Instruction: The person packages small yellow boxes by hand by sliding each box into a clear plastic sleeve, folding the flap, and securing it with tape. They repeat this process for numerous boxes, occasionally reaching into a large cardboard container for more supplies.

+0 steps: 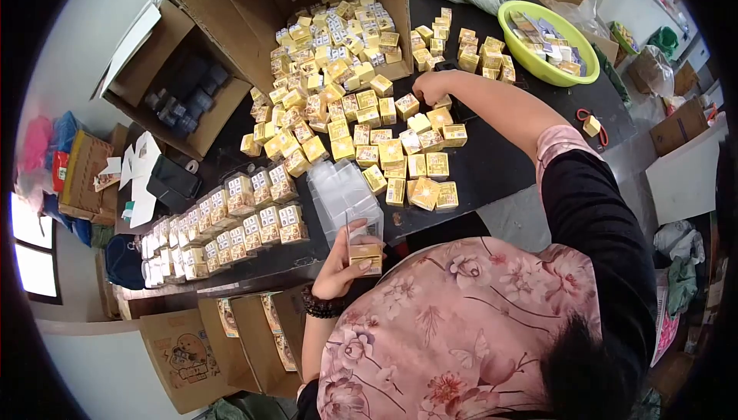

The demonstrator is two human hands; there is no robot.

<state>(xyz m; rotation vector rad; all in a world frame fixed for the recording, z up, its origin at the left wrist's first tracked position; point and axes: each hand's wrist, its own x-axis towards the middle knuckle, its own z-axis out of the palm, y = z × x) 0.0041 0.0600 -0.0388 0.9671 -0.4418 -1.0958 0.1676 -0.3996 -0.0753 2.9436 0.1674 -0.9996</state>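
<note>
My left hand (pixel 336 268), a dark beaded bracelet at its wrist, grips a clear plastic case (pixel 367 229) near the table's front edge. A small yellow box (pixel 365 257) sits at the lower end of that case, under my thumb. My right hand (pixel 435 86) is stretched far across the table, its fingers curled down at a small yellow box (pixel 443 102) among others; the fingertips are partly hidden. Between my hands spreads a heap of small yellow printed boxes (pixel 342 148). Flat clear plastic cases (pixel 344 193) lie just beyond my left hand.
Filled clear packs stand in rows (pixel 240 193) at the left. Behind the heap, a large carton (pixel 223 24) lies tipped, boxes spilling out. A yellow-green basin (pixel 550 74) and red-handled scissors (pixel 603 132) are at the right. A phone (pixel 173 182) lies left, near an open carton (pixel 219 124).
</note>
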